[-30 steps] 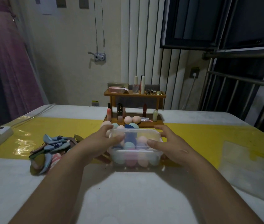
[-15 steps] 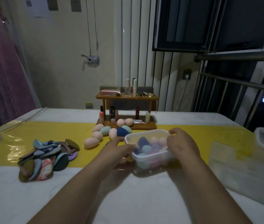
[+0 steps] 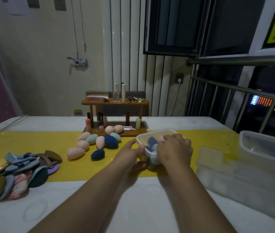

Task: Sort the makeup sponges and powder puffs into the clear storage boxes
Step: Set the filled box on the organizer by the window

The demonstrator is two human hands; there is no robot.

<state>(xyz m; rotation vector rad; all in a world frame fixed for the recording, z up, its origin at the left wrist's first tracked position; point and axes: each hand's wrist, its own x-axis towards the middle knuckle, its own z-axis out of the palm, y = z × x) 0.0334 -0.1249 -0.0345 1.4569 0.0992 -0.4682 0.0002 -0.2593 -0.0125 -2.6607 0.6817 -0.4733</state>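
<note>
The left hand (image 3: 130, 153) pinches the left wall of the clear box (image 3: 157, 132), thumb on the rim, and the right hand (image 3: 175, 148) curls its fingers over the right side. This two-sided hold probably keeps the part-filled box level. The box is over the desk's yellow strip (image 3: 32, 142), right of the loose sponges (image 3: 98, 142), while the powder puffs (image 3: 20, 169) lie heaped far left, unsorted.
</note>
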